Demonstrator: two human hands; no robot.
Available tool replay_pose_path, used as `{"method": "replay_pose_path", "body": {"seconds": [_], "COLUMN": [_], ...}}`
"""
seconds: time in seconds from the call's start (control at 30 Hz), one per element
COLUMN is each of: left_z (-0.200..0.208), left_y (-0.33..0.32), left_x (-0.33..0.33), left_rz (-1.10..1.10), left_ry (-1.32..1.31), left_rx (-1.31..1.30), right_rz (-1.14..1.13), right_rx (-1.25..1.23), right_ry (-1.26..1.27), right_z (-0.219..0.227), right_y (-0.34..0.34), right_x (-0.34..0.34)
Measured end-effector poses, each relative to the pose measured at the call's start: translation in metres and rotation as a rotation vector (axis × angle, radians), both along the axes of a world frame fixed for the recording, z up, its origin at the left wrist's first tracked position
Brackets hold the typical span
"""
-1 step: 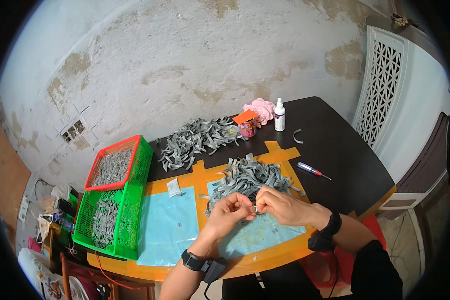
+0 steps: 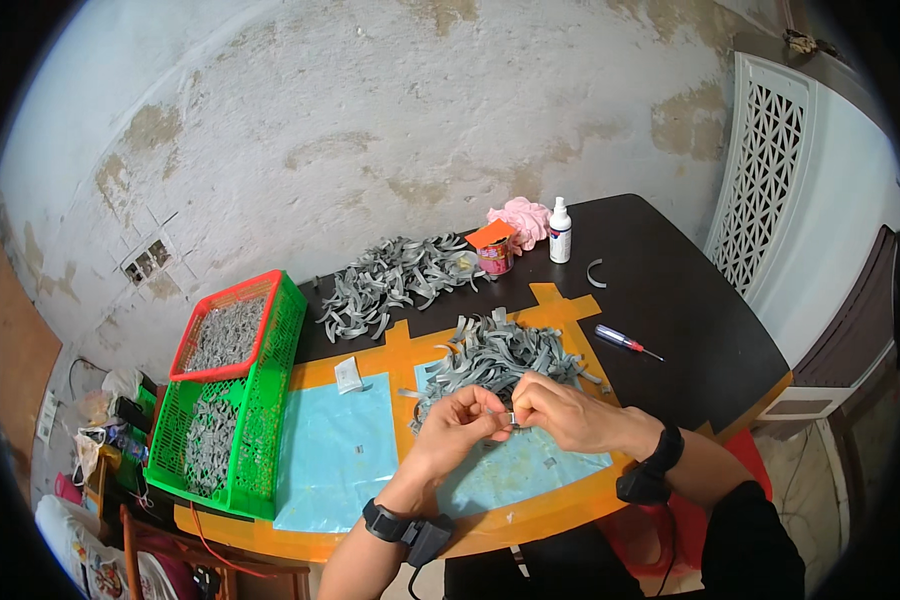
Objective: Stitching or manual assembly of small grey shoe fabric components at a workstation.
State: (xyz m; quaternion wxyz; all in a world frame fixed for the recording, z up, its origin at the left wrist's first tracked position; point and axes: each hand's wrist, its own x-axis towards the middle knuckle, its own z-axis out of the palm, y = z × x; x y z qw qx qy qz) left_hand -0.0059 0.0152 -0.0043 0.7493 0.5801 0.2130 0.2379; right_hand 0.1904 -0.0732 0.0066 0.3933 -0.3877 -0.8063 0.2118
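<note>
My left hand (image 2: 460, 425) and my right hand (image 2: 560, 410) meet over the near edge of a heap of grey strips (image 2: 500, 355). Both are closed in a pinch. Between their fingertips shows a small shiny metal piece (image 2: 512, 419), its exact kind too small to make out. Under my hands lies a light blue sheet (image 2: 510, 480), edged with orange tape (image 2: 530, 518). A few tiny metal bits are scattered on it.
A second heap of grey strips (image 2: 390, 285) lies farther back. At left, a green basket (image 2: 255, 440) and a red basket (image 2: 268, 325) hold many small grey pieces. A screwdriver (image 2: 625, 340), a white spray bottle (image 2: 560, 235) and a tin (image 2: 494, 258) stand or lie toward the right and back.
</note>
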Motion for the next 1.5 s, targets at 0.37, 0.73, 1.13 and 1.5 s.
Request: {"method": "replay_pose_path", "body": {"seconds": [0.37,0.73,1.13,1.5], "left_z": [0.004,0.001,0.016,0.014], "left_y": [-0.009,-0.015,-0.022,-0.018], "left_x": [0.001,0.003,0.006,0.004], "left_rz": [0.1,0.194,0.127,0.204], "left_ry": [-0.035,0.055,-0.187,-0.001], "left_rx": [0.145,0.586,0.206,0.761], "right_rz": [-0.043,-0.167,-0.035,0.061], "right_rx": [-0.083,-0.2,-0.362,-0.459], "right_ry": [0.188,0.438,0.753,0.785], "right_z": [0.0,-0.007,-0.005,-0.012], "right_y": [-0.001,-0.002,0.0,0.004], "right_x": [-0.002,-0.005,0.001,0.002]}}
